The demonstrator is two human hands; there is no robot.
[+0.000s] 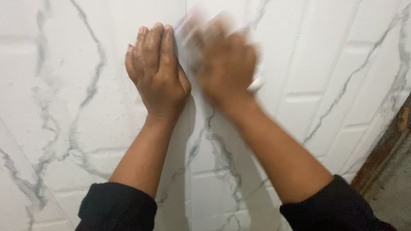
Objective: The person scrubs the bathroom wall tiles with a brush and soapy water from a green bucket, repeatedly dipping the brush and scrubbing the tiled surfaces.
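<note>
My left hand (156, 70) lies flat, palm down, fingers together, on a white marble-patterned sheet (77, 128) that covers a white panelled door. Right beside it my right hand (226, 64) is blurred by motion. It grips a small pale object (256, 84) whose tip sticks out at the right of the hand; its kind is unclear. A vertical seam (187, 141) in the sheet runs between the two hands. Both forearms wear dark sleeves pushed up to the elbows.
The door's raised panels (308, 64) show through the sheet on the right. A brown wooden frame edge (385, 149) and a grey floor or wall strip (394, 192) lie at the lower right.
</note>
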